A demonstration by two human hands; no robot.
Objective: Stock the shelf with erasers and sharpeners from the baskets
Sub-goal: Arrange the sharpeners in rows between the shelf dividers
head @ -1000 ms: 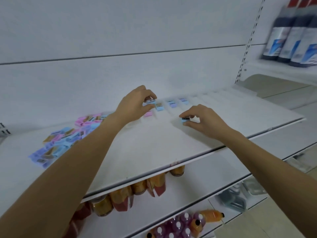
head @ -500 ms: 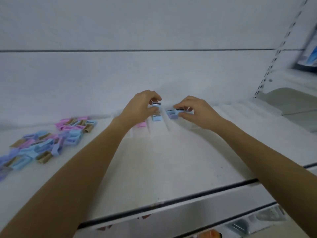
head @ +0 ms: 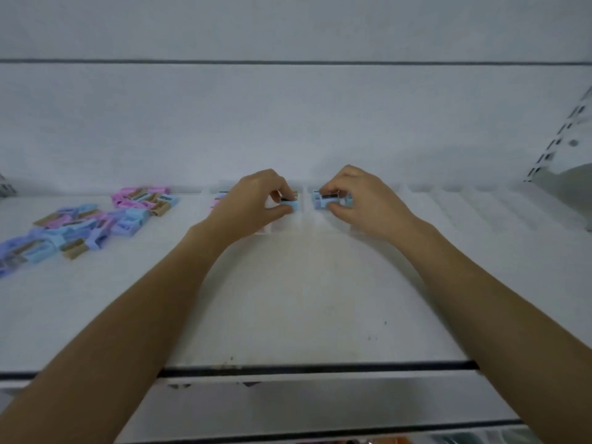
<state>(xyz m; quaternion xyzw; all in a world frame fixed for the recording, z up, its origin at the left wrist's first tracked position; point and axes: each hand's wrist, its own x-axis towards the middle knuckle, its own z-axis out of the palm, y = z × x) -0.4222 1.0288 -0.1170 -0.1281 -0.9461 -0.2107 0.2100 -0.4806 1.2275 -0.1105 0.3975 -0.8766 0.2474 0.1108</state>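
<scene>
Both hands work at the back of a white shelf (head: 298,302), among clear plastic divider lanes (head: 455,203). My left hand (head: 253,203) pinches a small light-blue sharpener (head: 291,205) between thumb and fingers. My right hand (head: 362,200) pinches another blue sharpener (head: 323,200) just to the right, in the neighbouring lane. A pink piece (head: 216,200) peeks out behind my left hand. To the far left lies a loose pile of pink, blue and purple sharpeners (head: 86,222).
The white back wall rises right behind the divider lanes. A slotted shelf upright (head: 557,142) stands at the far right. The shelf's front edge with its dark strip (head: 304,368) runs across below my forearms.
The view has swung left and closer to the shelf. My right hand moved up from the open shelf surface to the back lanes, beside my left hand, carrying its blue sharpener.
</scene>
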